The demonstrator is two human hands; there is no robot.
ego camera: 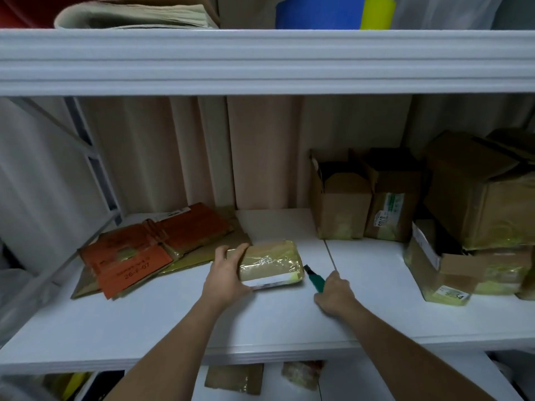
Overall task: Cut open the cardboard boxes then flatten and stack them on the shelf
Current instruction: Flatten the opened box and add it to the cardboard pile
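Note:
A small flat cardboard box (270,263), wrapped in yellowish tape with a white label on its near edge, lies on the white shelf (173,319). My left hand (228,274) grips its left end, thumb on the near side and fingers over the top. My right hand (333,293) holds a green-handled utility knife (314,277) just right of the box, the dark blade pointing at the box's right end. A stack of flattened boxes (150,247), orange and brown, lies at the shelf's left.
Several upright taped cardboard boxes (341,201) stand at the back right, with larger ones (474,209) stacked at the far right. The upper shelf beam (260,62) hangs overhead. More cardboard (234,377) lies on the shelf below.

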